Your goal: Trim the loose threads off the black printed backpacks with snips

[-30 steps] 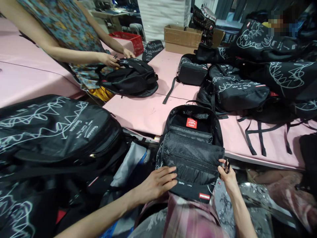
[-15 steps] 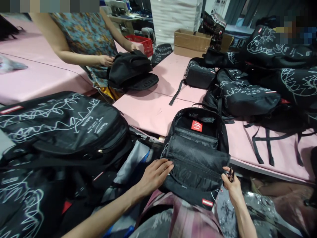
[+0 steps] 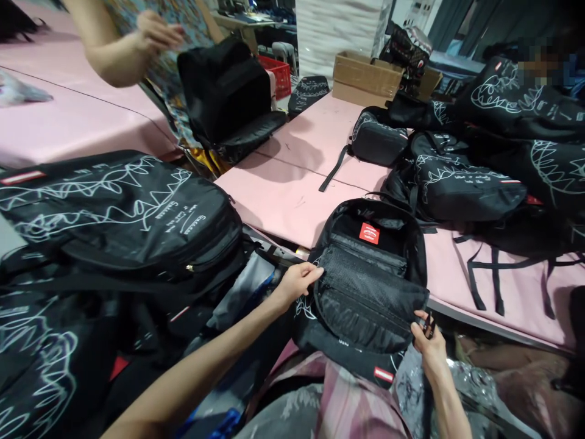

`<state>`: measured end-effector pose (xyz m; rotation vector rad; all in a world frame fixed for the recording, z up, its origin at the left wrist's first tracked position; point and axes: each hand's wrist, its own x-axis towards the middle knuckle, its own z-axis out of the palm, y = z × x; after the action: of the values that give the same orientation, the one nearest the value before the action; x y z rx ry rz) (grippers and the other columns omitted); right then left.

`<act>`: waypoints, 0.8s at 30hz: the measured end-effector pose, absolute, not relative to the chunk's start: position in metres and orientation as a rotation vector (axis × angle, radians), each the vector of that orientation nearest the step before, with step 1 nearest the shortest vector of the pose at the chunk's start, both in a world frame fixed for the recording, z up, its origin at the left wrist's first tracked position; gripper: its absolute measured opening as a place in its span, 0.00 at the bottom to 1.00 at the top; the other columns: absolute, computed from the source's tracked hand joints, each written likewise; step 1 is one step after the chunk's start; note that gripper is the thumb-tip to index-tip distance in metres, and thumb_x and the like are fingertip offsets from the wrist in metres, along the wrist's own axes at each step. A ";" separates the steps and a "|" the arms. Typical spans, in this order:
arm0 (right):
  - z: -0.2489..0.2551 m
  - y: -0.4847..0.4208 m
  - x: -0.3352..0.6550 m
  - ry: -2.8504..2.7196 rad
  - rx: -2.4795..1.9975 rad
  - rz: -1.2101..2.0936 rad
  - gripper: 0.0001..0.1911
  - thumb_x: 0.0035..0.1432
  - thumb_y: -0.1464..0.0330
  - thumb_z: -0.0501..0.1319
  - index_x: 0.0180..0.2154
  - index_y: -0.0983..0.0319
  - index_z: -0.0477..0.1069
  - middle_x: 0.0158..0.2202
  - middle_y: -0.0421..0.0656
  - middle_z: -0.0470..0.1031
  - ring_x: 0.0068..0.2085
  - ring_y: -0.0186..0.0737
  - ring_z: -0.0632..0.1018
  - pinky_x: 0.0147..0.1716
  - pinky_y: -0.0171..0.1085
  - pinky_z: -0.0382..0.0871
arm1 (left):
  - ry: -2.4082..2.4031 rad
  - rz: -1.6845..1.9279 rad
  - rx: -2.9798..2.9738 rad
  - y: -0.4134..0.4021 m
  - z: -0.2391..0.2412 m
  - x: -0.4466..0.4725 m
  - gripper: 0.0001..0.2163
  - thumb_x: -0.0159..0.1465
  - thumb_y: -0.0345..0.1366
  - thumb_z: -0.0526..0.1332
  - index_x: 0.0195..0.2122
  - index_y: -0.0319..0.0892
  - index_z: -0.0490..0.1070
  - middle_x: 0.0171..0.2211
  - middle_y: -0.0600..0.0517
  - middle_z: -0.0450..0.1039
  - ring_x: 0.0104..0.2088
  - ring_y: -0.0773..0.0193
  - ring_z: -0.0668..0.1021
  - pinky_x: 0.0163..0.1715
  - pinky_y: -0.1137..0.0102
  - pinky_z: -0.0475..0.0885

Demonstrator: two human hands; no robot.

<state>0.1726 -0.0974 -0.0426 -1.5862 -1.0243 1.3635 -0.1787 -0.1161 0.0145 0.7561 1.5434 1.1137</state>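
An open black backpack (image 3: 365, 280) with a red label inside rests on my lap against the pink table's edge. My left hand (image 3: 297, 281) grips the left rim of its opening, fingers curled over the fabric. My right hand (image 3: 427, 341) holds the lower right corner of the open flap, with a small dark tool, perhaps snips, pinched in the fingers.
A pile of black backpacks with white scribble print (image 3: 479, 158) covers the right of the pink table (image 3: 283, 195). More printed backpacks (image 3: 123, 213) are stacked at my left. Across the table another person's hand (image 3: 155, 30) is beside a lifted black backpack (image 3: 223, 91). Cardboard box (image 3: 365, 76) behind.
My left hand slid from the backpack's front panel up to the left rim of its opening. The person opposite lifted their backpack upright off the table.
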 end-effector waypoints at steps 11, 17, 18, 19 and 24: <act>-0.042 -0.099 0.172 -1.013 -1.593 1.369 0.26 0.41 0.57 0.68 0.42 0.59 0.66 0.20 0.31 0.52 0.18 0.24 0.51 0.16 0.29 0.45 | 1.154 1.056 0.686 -0.133 0.018 -0.186 0.17 0.48 0.32 0.65 0.41 0.38 0.68 0.33 0.50 0.72 0.31 0.68 0.74 0.34 0.71 0.69; -0.041 -0.100 0.170 -1.015 -1.591 1.350 0.27 0.41 0.57 0.68 0.43 0.60 0.66 0.20 0.30 0.51 0.18 0.25 0.51 0.16 0.29 0.45 | 0.985 1.052 0.675 -0.145 0.016 -0.184 0.29 0.45 0.23 0.62 0.51 0.41 0.64 0.44 0.46 0.70 0.39 0.65 0.75 0.42 0.68 0.67; -0.041 -0.100 0.170 -1.019 -1.589 1.352 0.28 0.41 0.56 0.68 0.43 0.60 0.66 0.20 0.30 0.51 0.17 0.25 0.51 0.16 0.30 0.45 | 0.988 1.062 0.663 -0.146 0.015 -0.183 0.29 0.45 0.23 0.62 0.51 0.41 0.64 0.43 0.46 0.70 0.38 0.66 0.75 0.41 0.69 0.67; -0.041 -0.100 0.171 -1.022 -1.585 1.358 0.28 0.41 0.56 0.68 0.43 0.60 0.65 0.19 0.30 0.51 0.17 0.25 0.51 0.16 0.30 0.45 | 0.993 1.068 0.657 -0.147 0.013 -0.183 0.29 0.45 0.23 0.62 0.51 0.41 0.64 0.42 0.46 0.71 0.38 0.66 0.75 0.41 0.69 0.67; -0.046 -0.099 0.173 -1.025 -1.577 1.377 0.28 0.42 0.56 0.67 0.44 0.60 0.65 0.20 0.30 0.51 0.17 0.25 0.51 0.16 0.30 0.44 | 1.126 1.003 0.799 -0.137 0.009 -0.195 0.26 0.47 0.29 0.62 0.49 0.39 0.65 0.38 0.46 0.72 0.37 0.63 0.75 0.41 0.66 0.69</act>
<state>0.1728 -0.0993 -0.0456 -1.5767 -1.0248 1.3770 -0.1951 -0.1371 0.0089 0.7988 1.1264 1.0025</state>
